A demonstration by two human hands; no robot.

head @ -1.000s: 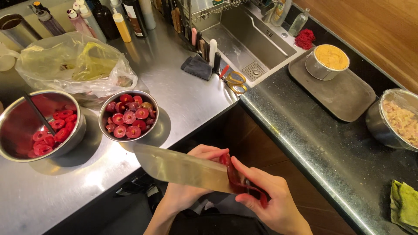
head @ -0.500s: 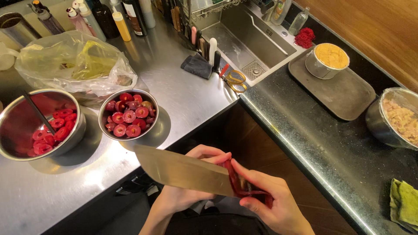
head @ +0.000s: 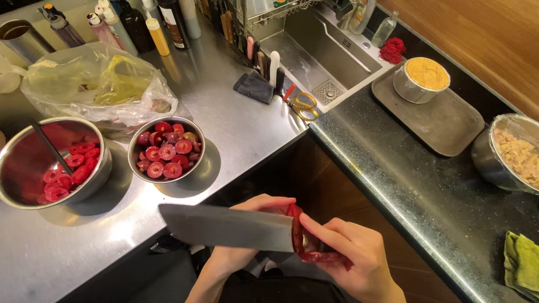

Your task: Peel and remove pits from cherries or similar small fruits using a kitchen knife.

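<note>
Off the worktop (head: 236,134) edge, over the dark gap at six o'clock, my right hand (head: 359,264) has its grip closed on the red-handled cleaver (head: 230,227), blade running long toward nine o'clock; my left hand (head: 247,235) curls closed behind the blade, likely on a red fruit piece (head: 293,212), touching the steel at its three o'clock end

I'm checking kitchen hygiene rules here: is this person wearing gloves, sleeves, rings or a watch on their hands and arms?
No. The left hand and right hand are bare, without gloves or visible rings. Both forearms are uncovered as far as they show; no sleeve, watch or bracelet is in view.
</note>
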